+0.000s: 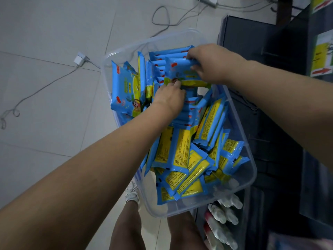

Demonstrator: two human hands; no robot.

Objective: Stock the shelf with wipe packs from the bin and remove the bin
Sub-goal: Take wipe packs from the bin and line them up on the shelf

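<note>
Both hands down in clear bin (pixel 252 170), gripping same blue wipe pack (pixel 180 73): my right hand (pixel 214 64) curled over its top edge, left hand (pixel 169 98) pinching its lower edge. Other packs (pixel 182 156) heaped in bin, some upright in rows. Bin just beside dark shelf (pixel 270 83); tiled floor (pixel 45 91) to left.

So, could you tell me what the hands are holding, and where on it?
A blue wipe pack: right hand grips its right end, left hand pinches its lower edge.
</note>
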